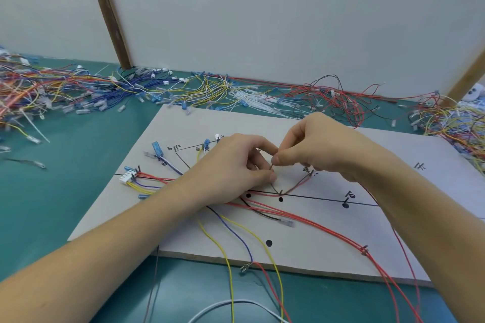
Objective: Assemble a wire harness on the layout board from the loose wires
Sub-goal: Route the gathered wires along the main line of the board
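Observation:
The white layout board point(315, 249) lies on the green table, marked with black lines, dots and pegs. Red, yellow, blue and black wires run across it from a white connector point(127, 178) at its left. My left hand point(231, 165) and my right hand point(315, 144) meet over the board's middle. Both pinch a thin dark wire point(273, 181) that rises from a peg point(280, 193) on the main line. A red wire point(299, 185) leads from that peg up to the right under my right hand. Red wires point(341, 233) trail off the board's front right.
Heaps of loose wires point(47, 92) with blue and clear terminals lie along the back of the table, left to right point(451, 118). White cable ties point(252, 98) lie behind the board. A white panel with wooden legs point(110, 13) stands behind. Yellow and white wires point(231, 291) hang off the front.

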Tool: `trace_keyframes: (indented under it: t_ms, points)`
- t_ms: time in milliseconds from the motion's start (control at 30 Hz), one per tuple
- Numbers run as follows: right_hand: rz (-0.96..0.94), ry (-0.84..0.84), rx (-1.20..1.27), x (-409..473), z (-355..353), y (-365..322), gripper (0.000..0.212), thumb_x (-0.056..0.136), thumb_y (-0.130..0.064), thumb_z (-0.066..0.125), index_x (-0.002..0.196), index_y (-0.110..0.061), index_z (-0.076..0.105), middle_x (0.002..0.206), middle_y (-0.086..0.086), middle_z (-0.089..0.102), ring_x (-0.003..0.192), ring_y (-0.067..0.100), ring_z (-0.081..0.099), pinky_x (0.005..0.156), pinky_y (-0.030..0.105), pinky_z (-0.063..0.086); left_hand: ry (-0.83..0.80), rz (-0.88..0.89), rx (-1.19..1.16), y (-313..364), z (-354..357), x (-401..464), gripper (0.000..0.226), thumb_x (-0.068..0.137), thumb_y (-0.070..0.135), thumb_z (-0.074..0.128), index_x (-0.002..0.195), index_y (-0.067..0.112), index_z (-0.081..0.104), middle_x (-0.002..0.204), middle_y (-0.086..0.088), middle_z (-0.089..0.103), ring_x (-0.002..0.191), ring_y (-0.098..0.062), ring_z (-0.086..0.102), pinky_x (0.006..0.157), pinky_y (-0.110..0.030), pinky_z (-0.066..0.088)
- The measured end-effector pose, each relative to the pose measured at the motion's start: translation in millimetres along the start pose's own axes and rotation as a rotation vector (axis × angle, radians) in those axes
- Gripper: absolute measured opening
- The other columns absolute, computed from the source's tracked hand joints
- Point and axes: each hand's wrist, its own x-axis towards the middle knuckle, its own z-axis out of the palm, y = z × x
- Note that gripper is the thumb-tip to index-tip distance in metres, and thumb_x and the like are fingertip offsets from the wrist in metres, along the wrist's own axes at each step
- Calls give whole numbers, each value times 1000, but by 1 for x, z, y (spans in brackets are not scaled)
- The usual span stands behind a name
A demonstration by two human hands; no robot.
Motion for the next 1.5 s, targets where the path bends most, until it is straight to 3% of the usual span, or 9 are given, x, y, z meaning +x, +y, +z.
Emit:
trace_keyframes:
  t_ms: [100, 233, 333, 467, 633, 800, 1167, 1367, 1500]
  points:
    - [50, -57, 62, 6, -4, -4, 12, 72, -21, 89, 75, -17, 78, 57, -6, 63, 51, 9, 49, 48, 26, 39, 63, -11, 34, 0, 4, 0, 31, 82, 20, 85, 105, 32, 67, 81, 10, 77, 66, -5, 67, 62, -16, 51]
    - [250, -222, 630, 16, -13, -11, 3, 87, -6, 76, 89, -9, 76, 71, 3, 69, 52, 7, 59, 41, 15, 48, 157, -27, 51, -2, 7, 1, 28, 80, 25, 87, 97, 30, 66, 79, 10, 74, 62, -3, 66, 61, -18, 52]
    - [382, -340, 978, 18, -17, -8, 18, 79, -5, 74, 97, -4, 77, 86, 11, 76, 65, 12, 71, 52, 18, 59, 188, -38, 59, -3, 10, 2, 29, 79, 29, 88, 93, 30, 64, 75, 13, 74, 61, 0, 65, 59, -17, 51]
    - [365, -376, 1119, 17, -13, 0, 33, 76, 6, 68, 108, 5, 71, 99, 21, 76, 81, 25, 79, 56, 24, 62, 244, -69, 18, -4, 10, 2, 45, 72, 35, 92, 101, 36, 57, 80, 15, 72, 63, -3, 65, 60, -23, 51]
    - [248, -197, 934, 23, -2, 3, 13, 91, 8, 66, 103, 8, 69, 90, 22, 77, 79, 28, 79, 57, 23, 61, 307, -76, -91, -6, 8, 4, 48, 77, 22, 87, 103, 38, 50, 84, 12, 67, 59, -13, 64, 58, -38, 54]
    - [108, -40, 522, 32, 16, -6, 5, 89, 0, 75, 91, 4, 74, 76, 18, 76, 69, 27, 78, 63, 30, 65, 518, -141, -369, -13, 1, 10, 34, 83, 5, 74, 98, 32, 59, 86, 8, 71, 53, -15, 57, 47, -27, 39]
    - [44, -40, 299, 36, 36, -18, 9, 92, 0, 67, 97, 4, 74, 69, 14, 70, 48, 15, 65, 43, 18, 49, 485, -145, -224, -16, 2, 9, 24, 88, 4, 67, 94, 28, 69, 95, 8, 78, 43, 4, 57, 49, -16, 40]
    - [3, -34, 172, 35, 37, -25, 15, 89, -3, 65, 91, -6, 79, 69, 10, 71, 56, 18, 69, 60, 30, 64, 490, -214, -197, -16, -4, 10, 30, 84, 1, 66, 95, 28, 70, 92, 8, 78, 53, 2, 59, 53, -23, 44]
    - [-127, 90, 36, 17, 46, -23, 22, 81, -3, 62, 92, -13, 78, 72, 10, 75, 57, 18, 65, 67, 37, 61, 473, -150, -2, -12, -4, 5, 29, 84, 2, 67, 98, 27, 73, 92, 15, 75, 76, 13, 64, 66, -2, 44]
